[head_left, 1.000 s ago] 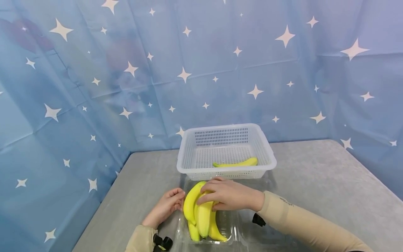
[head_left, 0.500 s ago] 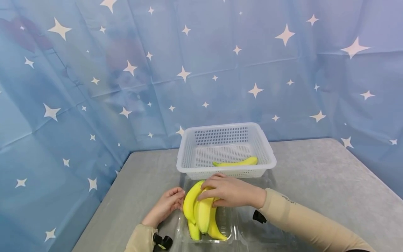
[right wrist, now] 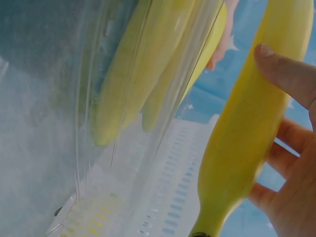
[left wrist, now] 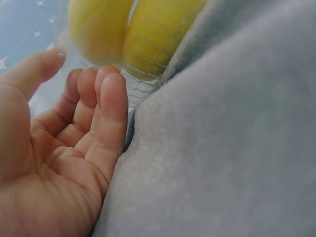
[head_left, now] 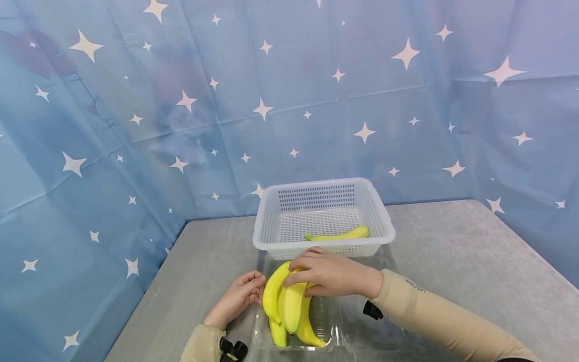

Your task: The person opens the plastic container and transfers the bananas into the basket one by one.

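Note:
My right hand (head_left: 334, 274) holds a yellow banana (right wrist: 247, 118) by its upper part, thumb on one side and fingers on the other. That banana lies over several more bananas (head_left: 273, 294) in a clear plastic container (head_left: 336, 327). At the container's left side is my left hand (head_left: 239, 296), its fingers loosely bent. In the left wrist view, its fingertips (left wrist: 113, 94) are close to the clear wall, with bananas showing through it; whether they touch it I cannot tell. Nothing shows between thumb and fingers.
Behind the container stands a white perforated basket (head_left: 325, 245) with one banana (head_left: 341, 234) inside. Both are on a grey table (head_left: 443, 241). A blue star-patterned cloth (head_left: 289, 100) hangs behind and at the left.
My right hand and the banana in it have shifted slightly toward the basket. My left hand stays in place.

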{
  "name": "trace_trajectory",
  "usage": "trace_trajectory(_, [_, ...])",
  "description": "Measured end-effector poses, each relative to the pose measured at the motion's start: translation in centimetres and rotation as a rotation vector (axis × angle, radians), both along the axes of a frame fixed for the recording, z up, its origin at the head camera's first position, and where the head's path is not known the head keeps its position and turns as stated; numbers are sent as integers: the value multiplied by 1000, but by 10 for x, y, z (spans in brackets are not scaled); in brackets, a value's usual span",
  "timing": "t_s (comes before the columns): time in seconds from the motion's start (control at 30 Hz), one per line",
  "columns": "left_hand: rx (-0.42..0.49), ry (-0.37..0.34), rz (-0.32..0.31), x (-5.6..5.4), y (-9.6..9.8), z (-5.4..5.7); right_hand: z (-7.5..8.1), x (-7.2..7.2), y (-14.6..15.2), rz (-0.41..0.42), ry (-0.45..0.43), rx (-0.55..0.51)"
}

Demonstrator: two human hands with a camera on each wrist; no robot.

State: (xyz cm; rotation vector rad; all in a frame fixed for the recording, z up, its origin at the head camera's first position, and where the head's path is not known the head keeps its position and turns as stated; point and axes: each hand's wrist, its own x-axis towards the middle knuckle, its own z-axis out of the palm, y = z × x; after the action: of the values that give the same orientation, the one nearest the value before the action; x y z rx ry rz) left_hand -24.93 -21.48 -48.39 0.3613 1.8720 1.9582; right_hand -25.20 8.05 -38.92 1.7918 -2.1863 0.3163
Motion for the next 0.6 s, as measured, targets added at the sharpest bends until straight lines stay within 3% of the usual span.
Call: trace_trajectory(0.6, [31,-15,-1,0,0,-1,3,-1,2,-3,24,-21])
